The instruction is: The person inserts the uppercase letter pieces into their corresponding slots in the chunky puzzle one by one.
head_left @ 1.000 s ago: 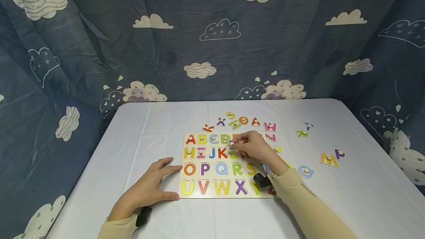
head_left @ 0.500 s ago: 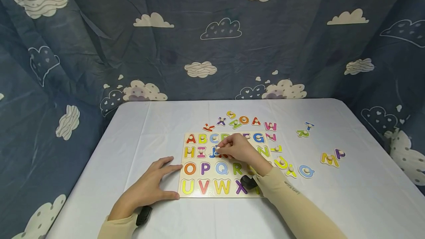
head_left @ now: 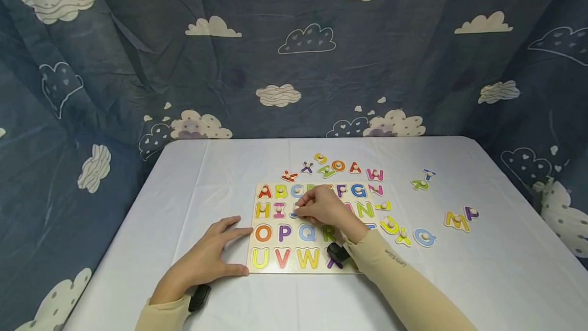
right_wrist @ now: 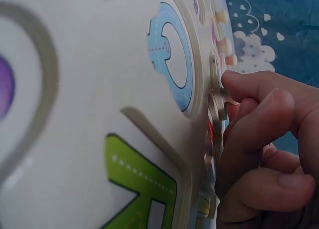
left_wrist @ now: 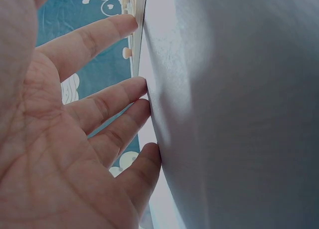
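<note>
A wooden alphabet puzzle board [head_left: 296, 271] lies on the white table. My right hand [head_left: 327, 208] pinches the knob of a blue letter J piece [head_left: 293, 214] over the J recess in the second row. In the right wrist view the edge of that piece [right_wrist: 215, 84] sits close against the board, under the thumb and fingertip. My left hand [head_left: 209, 252] rests at the board's left side, fingers spread, with index finger and thumb tips at its edge. Knobbed letters such as A [head_left: 264, 191] and H [head_left: 262, 211] sit in the top rows. The right hand hides part of the middle rows.
Loose knobbed letters lie behind the board, among them a red K [head_left: 289, 176] and an orange O [head_left: 338, 166]. To the right are a yellow U [head_left: 389, 226], a blue Q [head_left: 424, 237] and a yellow M [head_left: 457, 221]. A cloud-patterned curtain [head_left: 239, 80] hangs behind the table.
My right hand has moved left with the J piece, from beside the D to the J recess, and lowered it there. The left hand has stayed put.
</note>
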A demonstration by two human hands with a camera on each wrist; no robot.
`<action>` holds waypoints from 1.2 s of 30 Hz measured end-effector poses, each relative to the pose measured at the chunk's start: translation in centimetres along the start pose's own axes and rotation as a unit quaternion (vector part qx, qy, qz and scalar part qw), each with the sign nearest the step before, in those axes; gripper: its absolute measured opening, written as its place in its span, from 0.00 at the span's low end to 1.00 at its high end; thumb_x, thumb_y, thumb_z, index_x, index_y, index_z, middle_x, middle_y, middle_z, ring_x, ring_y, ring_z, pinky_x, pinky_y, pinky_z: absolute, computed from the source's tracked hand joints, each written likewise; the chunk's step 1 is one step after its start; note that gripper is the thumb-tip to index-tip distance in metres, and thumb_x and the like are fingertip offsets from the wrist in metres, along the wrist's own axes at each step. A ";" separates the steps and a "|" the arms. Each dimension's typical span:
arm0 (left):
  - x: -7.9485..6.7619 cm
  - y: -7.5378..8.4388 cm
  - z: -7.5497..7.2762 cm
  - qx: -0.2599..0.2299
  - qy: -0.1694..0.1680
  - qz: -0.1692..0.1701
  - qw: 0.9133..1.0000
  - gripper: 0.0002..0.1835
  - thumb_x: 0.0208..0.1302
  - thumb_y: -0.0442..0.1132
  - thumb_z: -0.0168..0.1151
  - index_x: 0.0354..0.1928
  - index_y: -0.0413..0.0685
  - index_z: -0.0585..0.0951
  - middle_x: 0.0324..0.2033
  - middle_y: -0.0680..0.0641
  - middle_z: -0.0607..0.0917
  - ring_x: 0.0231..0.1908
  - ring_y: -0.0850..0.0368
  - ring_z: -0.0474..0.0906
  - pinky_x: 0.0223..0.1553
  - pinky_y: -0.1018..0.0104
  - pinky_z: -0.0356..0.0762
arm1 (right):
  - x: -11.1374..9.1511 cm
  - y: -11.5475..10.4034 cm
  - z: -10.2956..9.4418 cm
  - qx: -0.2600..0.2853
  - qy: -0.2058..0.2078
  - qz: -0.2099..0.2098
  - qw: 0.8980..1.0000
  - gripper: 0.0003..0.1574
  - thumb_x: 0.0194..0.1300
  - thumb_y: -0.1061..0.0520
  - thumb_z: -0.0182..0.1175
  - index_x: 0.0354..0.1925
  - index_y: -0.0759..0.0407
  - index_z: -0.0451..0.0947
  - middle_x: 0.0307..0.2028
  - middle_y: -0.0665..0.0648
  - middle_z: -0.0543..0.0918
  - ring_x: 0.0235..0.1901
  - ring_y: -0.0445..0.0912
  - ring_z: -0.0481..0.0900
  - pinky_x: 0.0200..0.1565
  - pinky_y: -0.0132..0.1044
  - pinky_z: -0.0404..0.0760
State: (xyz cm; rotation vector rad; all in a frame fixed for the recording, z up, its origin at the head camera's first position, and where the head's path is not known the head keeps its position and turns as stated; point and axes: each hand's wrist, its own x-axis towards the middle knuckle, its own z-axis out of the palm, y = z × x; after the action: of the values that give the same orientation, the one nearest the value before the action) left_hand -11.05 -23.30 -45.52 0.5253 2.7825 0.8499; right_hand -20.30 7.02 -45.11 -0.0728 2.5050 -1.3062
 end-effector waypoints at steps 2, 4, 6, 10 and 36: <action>0.0 0.0 -0.1 0.000 0.001 0.002 1.000 0.46 0.47 0.55 0.88 0.71 0.59 0.81 0.79 0.40 0.69 0.79 0.34 0.64 0.74 0.33 0.68 | 0.1 -0.2 0.1 -0.001 -0.003 0.002 1.000 0.09 0.64 0.57 0.77 0.37 0.58 0.86 0.18 0.49 0.77 0.16 0.38 0.70 0.22 0.29 0.67; 0.0 -0.1 -0.1 0.000 0.003 0.003 1.000 0.46 0.46 0.55 0.88 0.71 0.59 0.81 0.79 0.39 0.69 0.78 0.34 0.64 0.74 0.33 0.68 | 0.1 -0.3 0.2 -0.003 -0.005 0.004 1.000 0.09 0.64 0.57 0.77 0.37 0.58 0.86 0.18 0.49 0.77 0.16 0.38 0.70 0.22 0.29 0.67; 0.0 -0.1 -0.1 0.004 0.004 0.005 1.000 0.46 0.46 0.55 0.88 0.71 0.59 0.81 0.78 0.39 0.69 0.78 0.34 0.64 0.74 0.32 0.68 | 0.2 -0.4 0.2 -0.004 -0.008 0.006 1.000 0.09 0.64 0.57 0.77 0.36 0.58 0.86 0.18 0.49 0.77 0.16 0.39 0.70 0.22 0.29 0.66; 0.1 -0.1 -0.1 0.004 0.002 0.002 1.000 0.46 0.47 0.55 0.88 0.71 0.59 0.81 0.79 0.39 0.68 0.79 0.34 0.63 0.74 0.33 0.68 | 0.4 -0.5 0.1 -0.015 -0.015 0.001 1.000 0.09 0.65 0.56 0.77 0.36 0.57 0.86 0.18 0.49 0.77 0.16 0.39 0.71 0.22 0.29 0.66; 0.1 -0.1 -0.1 -0.011 -0.008 -0.013 1.000 0.46 0.47 0.55 0.88 0.72 0.60 0.81 0.80 0.41 0.67 0.80 0.36 0.62 0.75 0.33 0.66 | 7.0 -2.3 -1.9 -0.051 0.012 -0.046 0.998 0.07 0.71 0.56 0.71 0.45 0.57 0.88 0.19 0.53 0.78 0.19 0.43 0.75 0.26 0.34 0.73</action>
State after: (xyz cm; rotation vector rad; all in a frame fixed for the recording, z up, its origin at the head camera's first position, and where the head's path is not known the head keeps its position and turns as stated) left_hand -11.19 -23.35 -45.48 0.4903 2.7557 0.8651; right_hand -27.76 5.89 -43.99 -0.1999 2.6156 -1.2201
